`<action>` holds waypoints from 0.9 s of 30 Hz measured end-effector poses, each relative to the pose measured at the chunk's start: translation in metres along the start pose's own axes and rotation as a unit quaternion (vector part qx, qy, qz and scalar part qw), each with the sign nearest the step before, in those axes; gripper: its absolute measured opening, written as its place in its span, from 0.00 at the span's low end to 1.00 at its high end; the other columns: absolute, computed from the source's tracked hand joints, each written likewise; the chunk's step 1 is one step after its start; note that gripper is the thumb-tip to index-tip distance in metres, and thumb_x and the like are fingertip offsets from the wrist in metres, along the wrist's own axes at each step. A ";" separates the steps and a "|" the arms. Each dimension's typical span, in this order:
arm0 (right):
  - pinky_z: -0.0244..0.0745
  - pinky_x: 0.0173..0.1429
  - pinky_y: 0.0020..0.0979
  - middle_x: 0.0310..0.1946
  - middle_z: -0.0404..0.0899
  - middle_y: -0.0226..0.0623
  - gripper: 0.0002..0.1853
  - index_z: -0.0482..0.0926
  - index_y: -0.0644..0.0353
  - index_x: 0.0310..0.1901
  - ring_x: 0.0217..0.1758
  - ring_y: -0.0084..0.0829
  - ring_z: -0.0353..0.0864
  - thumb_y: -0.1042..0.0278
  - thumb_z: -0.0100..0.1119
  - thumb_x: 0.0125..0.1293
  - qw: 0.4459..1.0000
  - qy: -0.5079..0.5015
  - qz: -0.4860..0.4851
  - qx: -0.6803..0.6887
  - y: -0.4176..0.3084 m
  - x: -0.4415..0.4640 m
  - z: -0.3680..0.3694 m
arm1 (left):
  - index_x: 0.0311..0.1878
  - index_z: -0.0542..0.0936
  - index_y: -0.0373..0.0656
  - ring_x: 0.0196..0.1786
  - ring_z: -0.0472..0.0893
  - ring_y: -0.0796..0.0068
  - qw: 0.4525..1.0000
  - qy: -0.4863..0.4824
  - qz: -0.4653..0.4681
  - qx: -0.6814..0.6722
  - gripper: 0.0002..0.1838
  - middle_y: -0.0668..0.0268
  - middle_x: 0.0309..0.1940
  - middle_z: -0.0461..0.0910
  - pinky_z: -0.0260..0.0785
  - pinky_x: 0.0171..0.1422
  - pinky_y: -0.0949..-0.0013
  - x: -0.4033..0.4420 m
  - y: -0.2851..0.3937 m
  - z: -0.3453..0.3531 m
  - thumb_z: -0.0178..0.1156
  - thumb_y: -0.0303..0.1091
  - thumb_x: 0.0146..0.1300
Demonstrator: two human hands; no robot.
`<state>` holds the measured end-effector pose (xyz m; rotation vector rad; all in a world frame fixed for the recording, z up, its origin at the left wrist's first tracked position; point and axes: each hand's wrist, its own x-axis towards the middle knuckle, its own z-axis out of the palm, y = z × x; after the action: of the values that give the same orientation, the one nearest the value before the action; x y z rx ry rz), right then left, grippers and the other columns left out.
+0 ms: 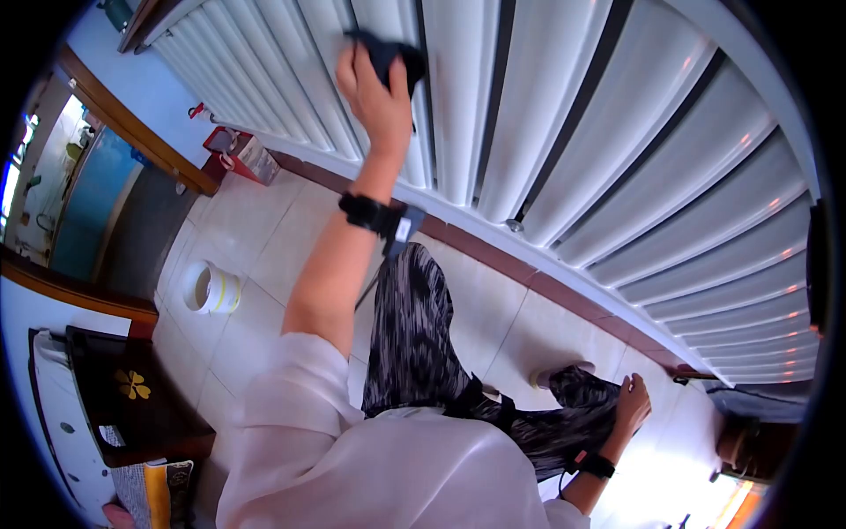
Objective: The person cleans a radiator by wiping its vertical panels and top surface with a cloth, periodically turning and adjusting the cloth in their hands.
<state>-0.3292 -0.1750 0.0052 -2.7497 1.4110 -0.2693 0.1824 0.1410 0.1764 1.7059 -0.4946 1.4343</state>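
Observation:
My left hand (381, 101) stretches up to a white slatted metal panel (546, 97), closed around a dark cloth (385, 57). The cloth lies against the raised vertical slats, bunched under my fingers. Off to the right, my right hand (633, 406) hangs beside my leg in patterned trousers (414, 344). Its fingers are loosely bent and a little apart, with nothing seen in them. Both wrists wear black straps; a small device is fixed to the left one.
A white bucket (214, 289) stands on the tiled floor (264, 212) at left. Near the panel's far end sits a red and white box (247, 159). A dark chair (132, 397) with a yellow flower design is at lower left, close to a doorway (97, 185).

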 end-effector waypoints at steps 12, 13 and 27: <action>0.74 0.44 0.42 0.38 0.82 0.42 0.14 0.80 0.55 0.44 0.40 0.44 0.81 0.58 0.56 0.62 1.000 -0.006 -0.001 -0.002 0.001 -0.003 -0.004 | 0.52 0.68 0.32 0.56 0.67 0.48 0.932 -0.203 -0.250 0.170 0.22 0.50 0.53 0.67 0.62 0.60 0.55 -0.215 -0.030 -0.023 0.61 0.33 0.57; 0.74 0.44 0.42 0.38 0.82 0.42 0.13 0.80 0.55 0.44 0.40 0.45 0.81 0.58 0.56 0.62 1.000 0.002 -0.003 -0.005 0.002 -0.006 -0.005 | 0.49 0.70 0.33 0.55 0.68 0.49 0.920 -0.235 -0.256 0.179 0.19 0.51 0.51 0.68 0.64 0.58 0.55 -0.209 -0.026 -0.029 0.61 0.33 0.57; 0.74 0.45 0.40 0.37 0.82 0.40 0.14 0.80 0.55 0.45 0.41 0.43 0.81 0.59 0.55 0.61 1.000 0.012 -0.015 0.017 0.015 -0.006 0.003 | 0.38 0.77 0.37 0.32 0.77 0.61 0.786 -0.493 -0.337 -0.162 0.16 0.53 0.29 0.77 0.67 0.38 0.64 -0.153 -0.017 -0.052 0.63 0.41 0.57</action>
<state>-0.3447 -0.1789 -0.0003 -2.7510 1.3588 -0.3241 0.1224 0.1600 0.0269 1.9416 -0.5323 -0.1389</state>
